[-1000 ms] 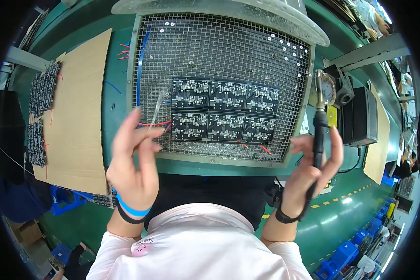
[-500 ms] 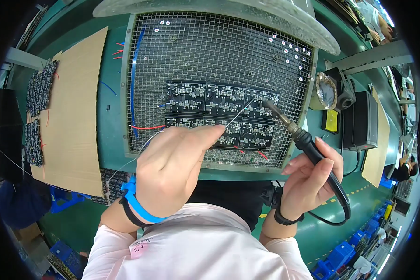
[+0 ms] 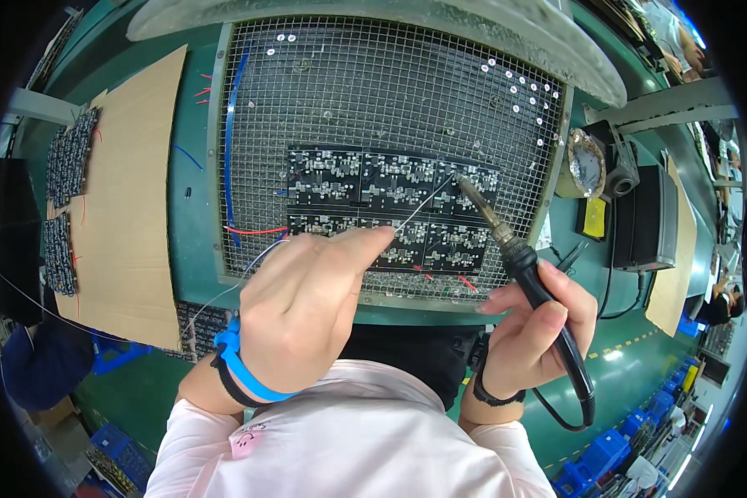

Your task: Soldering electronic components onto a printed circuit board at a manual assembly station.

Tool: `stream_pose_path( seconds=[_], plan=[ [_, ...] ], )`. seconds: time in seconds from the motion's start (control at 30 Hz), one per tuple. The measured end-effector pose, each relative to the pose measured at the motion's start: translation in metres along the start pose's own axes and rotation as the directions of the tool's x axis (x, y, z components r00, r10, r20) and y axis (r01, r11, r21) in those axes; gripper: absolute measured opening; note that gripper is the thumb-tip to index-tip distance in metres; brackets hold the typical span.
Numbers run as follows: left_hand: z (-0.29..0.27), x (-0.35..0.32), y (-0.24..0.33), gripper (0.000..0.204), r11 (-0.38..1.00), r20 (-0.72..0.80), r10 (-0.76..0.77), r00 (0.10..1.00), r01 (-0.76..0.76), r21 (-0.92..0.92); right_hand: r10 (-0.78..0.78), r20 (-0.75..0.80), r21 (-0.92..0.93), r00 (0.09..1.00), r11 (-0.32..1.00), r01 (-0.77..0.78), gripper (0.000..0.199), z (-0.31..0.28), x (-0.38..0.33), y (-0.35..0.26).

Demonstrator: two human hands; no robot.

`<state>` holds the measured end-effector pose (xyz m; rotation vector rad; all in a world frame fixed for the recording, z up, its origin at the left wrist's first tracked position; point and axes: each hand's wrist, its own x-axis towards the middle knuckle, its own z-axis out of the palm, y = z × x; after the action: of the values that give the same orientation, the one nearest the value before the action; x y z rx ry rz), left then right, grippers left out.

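A panel of black circuit boards (image 3: 398, 182) lies on a wire mesh (image 3: 349, 91) in a metal frame. Over the panel's lower left, my left hand (image 3: 311, 278) pinches a thin strand of solder wire (image 3: 427, 202), whose far end reaches the upper right board. The wire trails back past my left wrist. My right hand (image 3: 539, 324) grips a soldering iron (image 3: 529, 270) by its black handle. The iron's tip meets the board close to the wire's end; whether the two touch, I cannot tell. Short red wires (image 3: 465, 283) lie at the panel's lower edge.
Cardboard (image 3: 133, 207) on the left carries stacked circuit boards (image 3: 73, 158). At right stand a round tip-cleaning pot (image 3: 583, 166), an iron holder (image 3: 621, 170), a yellow sponge (image 3: 593, 217) and a black box (image 3: 646, 217). A curved clear shield (image 3: 473, 33) spans the far side.
The iron has shifted left, its tip coming in toward the solder wire's end on the upper right board. My right hand moved left with it; my left hand has barely moved.
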<state>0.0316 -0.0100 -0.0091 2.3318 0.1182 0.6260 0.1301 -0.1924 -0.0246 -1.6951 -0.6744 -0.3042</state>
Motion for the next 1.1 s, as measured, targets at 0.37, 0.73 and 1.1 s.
stream_pose_path(
  seconds=[0.37, 0.73, 1.1],
  plan=[
    [0.007, 0.005, 0.003, 0.025, 0.995, -0.045, -0.001, 0.999, 0.006, 0.104, 0.019, -0.020, -0.016, 1.000, 1.000, -0.019, 0.041, 0.001, -0.002, -0.002],
    [0.010, 0.009, 0.010, 0.023, 0.995, -0.073, -0.013, 0.997, 0.020, 0.096, 0.121, 0.013, 0.076, 0.993, 0.990, -0.122, 0.038, -0.005, -0.003, -0.006],
    [0.009, 0.009, 0.008, 0.022, 0.994, -0.124, 0.040, 0.991, -0.027, 0.102, 0.118, 0.005, 0.075, 0.993, 0.990, -0.118, 0.037, -0.005, -0.002, -0.007]
  ],
)
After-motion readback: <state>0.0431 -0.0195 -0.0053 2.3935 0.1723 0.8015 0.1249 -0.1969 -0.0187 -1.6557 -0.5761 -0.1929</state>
